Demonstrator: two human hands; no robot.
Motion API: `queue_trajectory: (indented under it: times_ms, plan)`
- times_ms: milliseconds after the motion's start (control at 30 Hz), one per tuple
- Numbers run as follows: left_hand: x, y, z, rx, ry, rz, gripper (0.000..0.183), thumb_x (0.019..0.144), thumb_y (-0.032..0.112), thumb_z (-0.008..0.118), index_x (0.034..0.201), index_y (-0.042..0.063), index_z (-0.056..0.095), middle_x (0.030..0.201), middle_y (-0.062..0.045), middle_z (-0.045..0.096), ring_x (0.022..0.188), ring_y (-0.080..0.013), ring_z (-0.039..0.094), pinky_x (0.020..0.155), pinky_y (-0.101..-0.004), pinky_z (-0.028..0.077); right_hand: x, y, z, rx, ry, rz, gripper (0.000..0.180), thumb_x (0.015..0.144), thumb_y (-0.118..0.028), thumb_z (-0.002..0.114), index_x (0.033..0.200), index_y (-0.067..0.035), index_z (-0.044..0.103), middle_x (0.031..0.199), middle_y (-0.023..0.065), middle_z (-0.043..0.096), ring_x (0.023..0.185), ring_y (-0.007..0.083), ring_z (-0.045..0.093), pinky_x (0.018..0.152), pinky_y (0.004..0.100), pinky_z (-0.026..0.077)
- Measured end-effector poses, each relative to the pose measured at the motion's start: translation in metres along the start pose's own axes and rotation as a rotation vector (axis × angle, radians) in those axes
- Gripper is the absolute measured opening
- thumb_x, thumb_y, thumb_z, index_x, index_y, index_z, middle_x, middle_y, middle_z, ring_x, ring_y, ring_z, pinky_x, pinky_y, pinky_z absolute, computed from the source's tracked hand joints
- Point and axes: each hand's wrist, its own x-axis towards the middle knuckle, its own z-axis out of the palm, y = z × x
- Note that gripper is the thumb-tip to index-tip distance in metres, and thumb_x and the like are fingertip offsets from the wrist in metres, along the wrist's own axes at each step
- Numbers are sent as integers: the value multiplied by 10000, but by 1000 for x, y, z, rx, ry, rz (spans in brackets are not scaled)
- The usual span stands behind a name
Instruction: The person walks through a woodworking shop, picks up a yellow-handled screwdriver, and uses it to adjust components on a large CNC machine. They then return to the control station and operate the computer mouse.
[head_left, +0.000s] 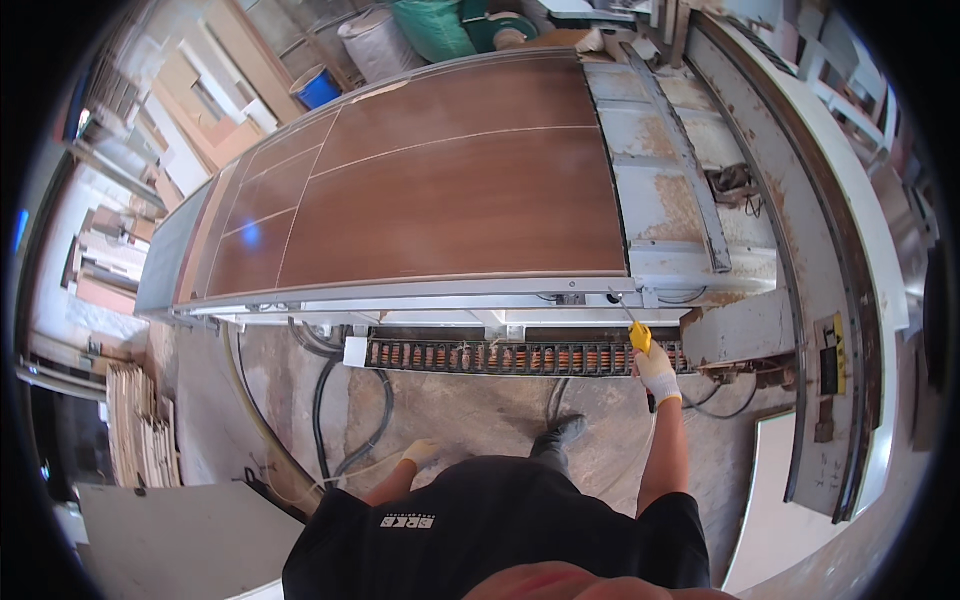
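My right hand (657, 372), in a white knit glove with coloured fingers, is closed on a yellow air blow gun (640, 337). The gun's thin metal nozzle points at the near edge of the machine bed, by the corner of a large brown wood-grain panel (457, 202). Light cut lines divide that panel into rectangles. My left hand (421, 452), gloved too, hangs low beside my body near a thin pale hose (367, 469); whether it holds the hose cannot be made out.
A cable carrier (510, 358) runs along the floor side of the bed. Black hoses (319, 412) loop on the floor at left. A machine gantry (817, 247) stands at right. Stacked board strips (139, 427), a blue bucket (315, 87) and sacks (431, 30) lie around.
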Motion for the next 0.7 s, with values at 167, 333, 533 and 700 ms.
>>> queue_trajectory:
  times_ms: [167,333,533,700]
  plan:
    - [3,-38,33,333,34,161,277,944,240,552,964,38,741,927,-158,717,895,-309,717,829,-426,553,-55,-16,12,-142,-7,-2,173,892,-63,488,1026,0,578,650,75,582,528,191,599,512,356,490]
    - [12,-20,20,925,3,676,273,946,254,553,988,52,732,994,-176,726,986,-367,683,853,-453,526,-121,-18,45,-221,61,-28,205,910,-117,527,1051,9,607,643,108,640,572,231,656,577,383,516]
    - [-29,-50,-13,214,144,567,333,942,346,559,979,50,705,1054,-199,720,1028,-347,679,844,-452,529,-200,-15,118,-200,109,-36,180,959,-179,555,1041,-25,595,627,82,628,528,216,622,498,372,480]
    - [-70,-188,-25,168,168,430,317,948,335,548,983,65,710,998,-183,725,961,-338,688,814,-424,536,-256,-25,191,-338,88,-12,188,968,-201,549,1042,-31,587,617,70,626,470,203,581,431,374,441]
